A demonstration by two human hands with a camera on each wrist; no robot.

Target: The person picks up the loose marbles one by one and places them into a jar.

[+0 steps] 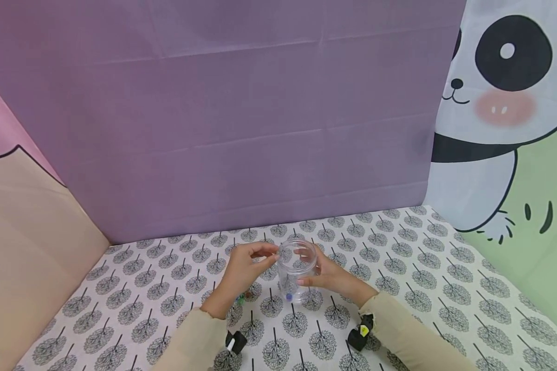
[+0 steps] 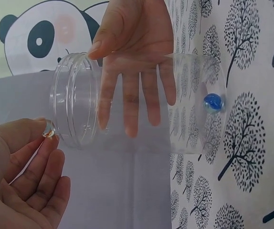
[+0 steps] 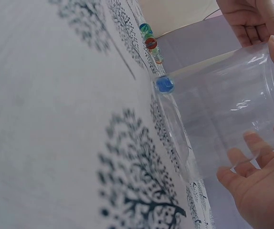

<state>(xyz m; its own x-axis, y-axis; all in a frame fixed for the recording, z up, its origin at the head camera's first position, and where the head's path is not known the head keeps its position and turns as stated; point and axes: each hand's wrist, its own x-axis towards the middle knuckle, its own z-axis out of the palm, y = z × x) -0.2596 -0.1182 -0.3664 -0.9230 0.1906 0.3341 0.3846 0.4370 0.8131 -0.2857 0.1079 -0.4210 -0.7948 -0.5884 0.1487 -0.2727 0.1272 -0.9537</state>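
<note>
A clear plastic jar [image 1: 291,281] stands on the patterned cloth, its open mouth upward. My right hand [image 1: 330,275] grips the jar from the right side, thumb on the near side and fingers round the far wall. Inside, on the jar's bottom, lies one blue marble [image 2: 214,102]. My left hand [image 1: 245,265] is beside the jar's rim [image 2: 75,100] at the left. Between its thumb and index finger it pinches a small clear marble [image 2: 48,130] with some colour in it, mostly covered by the fingertips.
Several coloured marbles [image 3: 151,43] lie on the cloth near the left wrist, partly hidden by it in the head view. The cloth [image 1: 167,309] has a tree print. A purple backdrop [image 1: 236,129] rises behind, and a panda-print wall [image 1: 515,180] stands at the right.
</note>
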